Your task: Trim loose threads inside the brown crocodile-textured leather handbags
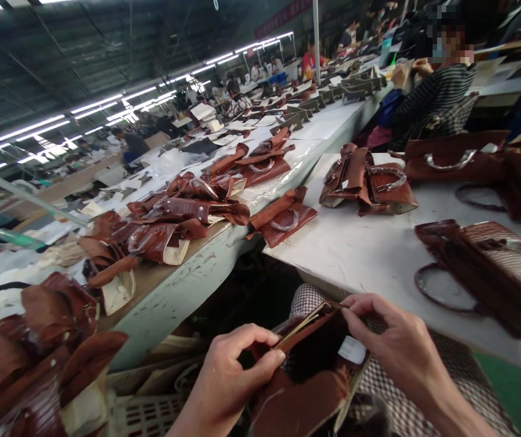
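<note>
A brown leather handbag [301, 394] rests on my lap, its mouth spread and its inside dark. A small white label [352, 350] shows at its inner right side. My left hand [242, 364] pinches the bag's upper edge between thumb and forefinger at the left. At the far right corner of the same edge, my right hand [383, 334] pinches with thumb and fingers. Between the two hands runs a thin light strip [301, 325] along the rim; whether it is loose or attached I cannot tell.
Several brown handbags [369, 182] lie on the white table [355, 249] to the right. More bags [178, 224] crowd the long bench [187, 291] at left. A plastic crate [144, 416] stands low at left. A co-worker in a striped top [442, 91] sits beyond the table.
</note>
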`<action>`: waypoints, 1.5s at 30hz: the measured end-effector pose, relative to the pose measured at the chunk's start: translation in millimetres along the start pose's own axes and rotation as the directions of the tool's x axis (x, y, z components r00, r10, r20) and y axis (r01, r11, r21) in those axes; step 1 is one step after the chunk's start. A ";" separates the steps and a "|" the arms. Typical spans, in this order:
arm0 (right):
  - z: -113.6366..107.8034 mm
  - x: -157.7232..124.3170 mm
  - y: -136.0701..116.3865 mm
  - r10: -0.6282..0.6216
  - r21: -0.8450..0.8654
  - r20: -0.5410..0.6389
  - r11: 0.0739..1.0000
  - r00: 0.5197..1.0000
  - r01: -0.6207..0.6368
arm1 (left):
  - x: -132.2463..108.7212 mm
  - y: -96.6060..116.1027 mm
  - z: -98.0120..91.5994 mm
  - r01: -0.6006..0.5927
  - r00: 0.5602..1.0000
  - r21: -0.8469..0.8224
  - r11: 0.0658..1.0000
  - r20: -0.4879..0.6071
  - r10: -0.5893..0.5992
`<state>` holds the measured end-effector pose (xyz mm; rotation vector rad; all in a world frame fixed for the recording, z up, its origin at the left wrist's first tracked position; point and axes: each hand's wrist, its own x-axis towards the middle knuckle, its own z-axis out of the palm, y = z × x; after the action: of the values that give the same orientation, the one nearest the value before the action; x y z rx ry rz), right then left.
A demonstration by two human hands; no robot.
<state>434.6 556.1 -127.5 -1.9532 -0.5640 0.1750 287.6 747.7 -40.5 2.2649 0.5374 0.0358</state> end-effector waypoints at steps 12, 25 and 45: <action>5.7 0.6 -9.0 -0.142 -0.035 -0.010 0.989 0.990 0.142 | 20.6 3.2 -3.8 -0.216 0.973 0.198 0.956 0.127 0.194; 4.2 0.4 -13.7 -0.105 0.004 -0.049 0.994 0.993 0.106 | 34.8 16.2 2.8 -0.364 0.930 0.228 0.903 0.132 0.342; 5.6 -1.1 -14.8 -0.094 0.053 -0.047 0.994 0.994 0.097 | 55.5 23.6 18.9 -0.652 0.749 0.533 0.539 0.343 0.566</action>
<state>427.0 565.2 -116.9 -1.8677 -0.6159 0.0856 350.4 742.0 -44.5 2.9882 -0.4438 0.0671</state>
